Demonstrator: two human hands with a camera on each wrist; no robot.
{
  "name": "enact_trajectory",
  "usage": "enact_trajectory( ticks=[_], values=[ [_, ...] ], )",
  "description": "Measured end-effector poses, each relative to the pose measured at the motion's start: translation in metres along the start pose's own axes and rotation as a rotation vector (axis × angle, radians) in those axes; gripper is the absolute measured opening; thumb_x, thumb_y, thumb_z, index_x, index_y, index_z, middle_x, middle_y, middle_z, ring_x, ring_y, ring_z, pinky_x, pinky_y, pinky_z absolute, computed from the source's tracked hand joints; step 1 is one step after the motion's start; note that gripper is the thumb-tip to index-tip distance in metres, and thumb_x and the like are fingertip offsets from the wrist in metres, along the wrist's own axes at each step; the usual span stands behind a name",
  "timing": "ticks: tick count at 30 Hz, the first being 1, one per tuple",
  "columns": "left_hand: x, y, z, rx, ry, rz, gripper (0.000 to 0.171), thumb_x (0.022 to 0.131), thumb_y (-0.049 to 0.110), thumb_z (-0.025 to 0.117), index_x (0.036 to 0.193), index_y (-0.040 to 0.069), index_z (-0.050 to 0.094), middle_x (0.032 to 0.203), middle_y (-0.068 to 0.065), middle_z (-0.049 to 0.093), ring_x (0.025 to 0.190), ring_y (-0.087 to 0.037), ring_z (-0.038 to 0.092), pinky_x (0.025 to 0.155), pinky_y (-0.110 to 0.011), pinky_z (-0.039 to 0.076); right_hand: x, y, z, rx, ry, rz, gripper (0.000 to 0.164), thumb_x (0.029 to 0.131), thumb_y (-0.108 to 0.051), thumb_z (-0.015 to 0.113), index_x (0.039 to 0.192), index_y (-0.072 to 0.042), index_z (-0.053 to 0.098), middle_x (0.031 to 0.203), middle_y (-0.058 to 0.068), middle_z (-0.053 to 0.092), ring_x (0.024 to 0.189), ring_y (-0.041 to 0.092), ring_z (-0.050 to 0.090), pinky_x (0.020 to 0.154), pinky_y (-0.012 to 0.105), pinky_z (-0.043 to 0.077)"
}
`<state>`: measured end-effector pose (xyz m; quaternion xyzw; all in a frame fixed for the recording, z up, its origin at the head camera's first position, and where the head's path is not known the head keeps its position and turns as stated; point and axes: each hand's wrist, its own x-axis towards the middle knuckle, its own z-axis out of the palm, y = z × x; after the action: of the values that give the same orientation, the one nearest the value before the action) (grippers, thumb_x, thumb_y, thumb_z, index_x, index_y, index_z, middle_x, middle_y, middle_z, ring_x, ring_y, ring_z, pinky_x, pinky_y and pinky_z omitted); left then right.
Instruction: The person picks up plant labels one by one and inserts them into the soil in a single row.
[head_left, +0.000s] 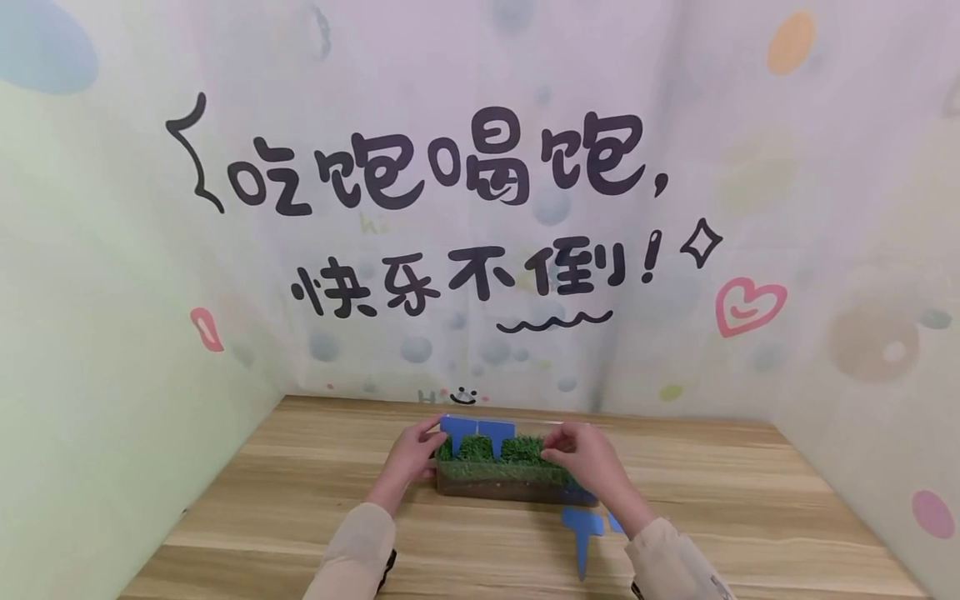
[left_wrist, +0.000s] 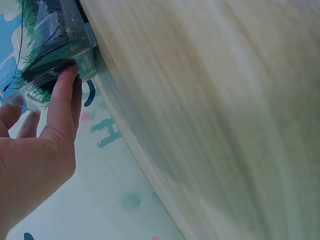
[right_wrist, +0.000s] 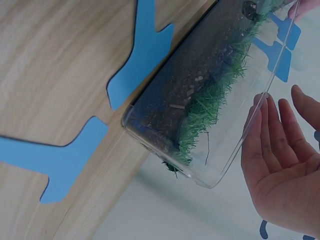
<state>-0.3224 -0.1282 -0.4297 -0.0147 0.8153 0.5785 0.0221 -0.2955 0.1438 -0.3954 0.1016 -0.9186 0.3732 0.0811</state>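
Observation:
A clear plastic planter box (head_left: pixel 510 485) of dark soil and green grass (head_left: pixel 525 450) stands near the back of the table. Two blue T-shaped plant labels (head_left: pixel 457 427) are upright in the grass at its left part. My left hand (head_left: pixel 414 454) grips the box's left end, one finger against the end wall (left_wrist: pixel 85 62) and others at the rim, near the outer label. Over the right part of the grass hovers my right hand (head_left: pixel 588 457). In the right wrist view its loosely bent fingers (right_wrist: pixel 267 135) are at the rim, the thumb apart, nothing between them.
In front of the box, at right, a blue plant label (head_left: pixel 581 525) lies flat on the wooden table (head_left: pixel 465 550). Beside it is another blue label (head_left: pixel 615 522), partly hidden by the right wrist. A printed cloth backdrop (head_left: pixel 465 358) rises behind the table.

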Motion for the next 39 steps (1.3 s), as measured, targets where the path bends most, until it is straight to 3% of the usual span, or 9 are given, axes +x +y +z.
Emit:
enact_trajectory(
  ticks=[11,22,39],
  values=[
    [0.000,0.000,0.000,-0.009,0.005,0.003,0.046,0.105,0.014,0.050,0.151,0.012,0.045,0.147,-0.029,0.049,0.133,-0.047,0.049,0.080,-0.051,0.061,-0.007,-0.001,-0.007,-0.014,0.011,0.016,0.010,0.088,-0.015,0.076,0.096,-0.011,0.073,0.091,-0.003,0.073,0.087,0.016,0.070,0.079,0.037,0.058],
    [0.000,-0.001,-0.001,-0.005,0.008,0.006,0.046,0.105,0.015,0.050,0.151,0.012,0.045,0.146,-0.028,0.049,0.133,-0.046,0.050,0.078,-0.049,0.061,-0.015,-0.004,-0.020,-0.039,0.014,0.021,0.008,0.087,-0.016,0.077,0.093,-0.015,0.072,0.089,-0.004,0.072,0.086,0.012,0.069,0.078,0.035,0.057],
    [0.000,-0.001,0.001,0.004,0.002,0.013,0.046,0.105,0.016,0.050,0.151,0.013,0.044,0.147,-0.029,0.048,0.132,-0.046,0.051,0.079,-0.048,0.061,-0.034,0.011,-0.033,-0.081,-0.029,-0.010,0.009,0.084,-0.012,0.079,0.090,-0.010,0.072,0.082,-0.005,0.071,0.076,0.008,0.063,0.070,0.028,0.055]
  ],
)
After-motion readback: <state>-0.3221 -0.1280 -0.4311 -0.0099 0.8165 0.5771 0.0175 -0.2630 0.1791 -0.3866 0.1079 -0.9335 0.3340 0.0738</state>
